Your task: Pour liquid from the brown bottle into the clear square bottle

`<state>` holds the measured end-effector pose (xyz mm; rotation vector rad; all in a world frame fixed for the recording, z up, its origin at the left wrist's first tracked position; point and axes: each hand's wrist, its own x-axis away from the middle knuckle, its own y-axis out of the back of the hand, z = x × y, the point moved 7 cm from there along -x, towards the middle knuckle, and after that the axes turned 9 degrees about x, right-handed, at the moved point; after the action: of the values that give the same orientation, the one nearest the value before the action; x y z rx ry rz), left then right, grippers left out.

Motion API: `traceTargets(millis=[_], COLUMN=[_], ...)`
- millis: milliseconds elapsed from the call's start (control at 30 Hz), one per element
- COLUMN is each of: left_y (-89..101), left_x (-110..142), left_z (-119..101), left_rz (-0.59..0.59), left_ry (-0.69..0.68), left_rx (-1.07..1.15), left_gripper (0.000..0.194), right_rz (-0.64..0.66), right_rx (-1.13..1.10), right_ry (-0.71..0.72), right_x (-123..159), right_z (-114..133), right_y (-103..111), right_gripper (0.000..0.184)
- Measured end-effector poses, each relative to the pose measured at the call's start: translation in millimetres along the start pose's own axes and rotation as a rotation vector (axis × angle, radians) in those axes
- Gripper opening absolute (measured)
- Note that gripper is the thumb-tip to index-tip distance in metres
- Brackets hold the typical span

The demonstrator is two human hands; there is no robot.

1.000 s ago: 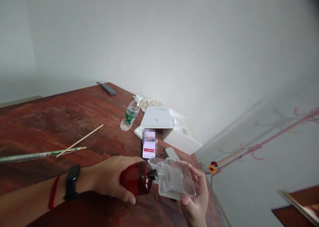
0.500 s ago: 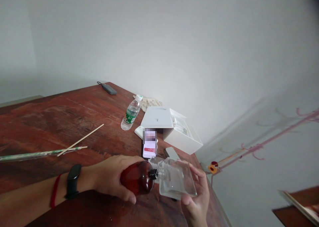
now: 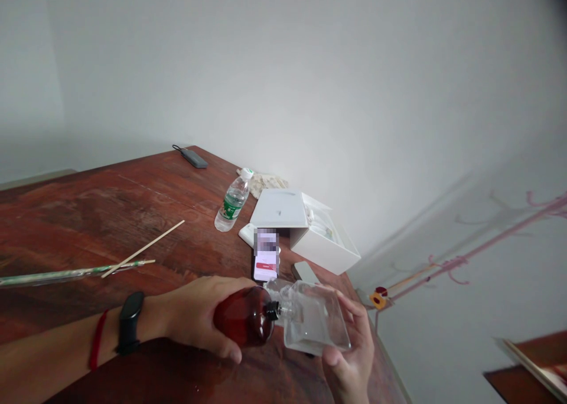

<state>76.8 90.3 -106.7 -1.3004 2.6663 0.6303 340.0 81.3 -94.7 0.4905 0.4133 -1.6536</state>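
My left hand point(image 3: 195, 315) is wrapped round a dark red-brown bottle point(image 3: 245, 318), held on its side with its black neck pointing right. The neck meets the mouth of a clear square glass bottle point(image 3: 314, 324), tilted and cradled from below in the fingers of my right hand point(image 3: 349, 362). Clear liquid lies in the glass bottle's lower part. A black wristband and a red string are on my left wrist. Both bottles hover just over the near right corner of the reddish wooden table point(image 3: 88, 215).
Behind the bottles lie a lit phone point(image 3: 266, 262), a small grey block point(image 3: 305, 271), an open white box point(image 3: 305, 227), a plastic water bottle point(image 3: 232, 202) and a crumpled cloth point(image 3: 266, 182). Wooden sticks point(image 3: 142, 250) and a wrapped green stick point(image 3: 57, 274) lie left. A dark device point(image 3: 192, 157) sits far back.
Almost nothing differs; both hands keep the two bottles joined mouth to mouth, with only a slight drift to the right.
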Motion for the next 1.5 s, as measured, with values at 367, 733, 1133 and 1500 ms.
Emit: traceTargets(millis=[367, 733, 1133, 1500], left_y=[0.2, -0.7, -0.9, -0.5], left_x=[0.0, 0.0, 0.2, -0.4], left_z=[-1.9, -1.9, -0.6, -5.0], left_rz=[-0.003, 0.004, -0.004, 0.003], left_ry=[0.013, 0.004, -0.006, -0.030], left_rx=[-0.007, -0.011, -0.006, 0.007], left_gripper=[0.084, 0.082, 0.081, 0.078], right_rz=[0.037, 0.027, -0.013, 0.059], right_rx=[0.051, 0.054, 0.055, 0.044], right_ry=[0.039, 0.079, 0.069, 0.126], right_x=[0.4, -0.3, 0.5, -2.5], right_z=[0.0, 4.4, 0.4, 1.4], right_y=[2.4, 1.4, 5.2, 4.6], right_gripper=[0.083, 0.079, 0.083, 0.081])
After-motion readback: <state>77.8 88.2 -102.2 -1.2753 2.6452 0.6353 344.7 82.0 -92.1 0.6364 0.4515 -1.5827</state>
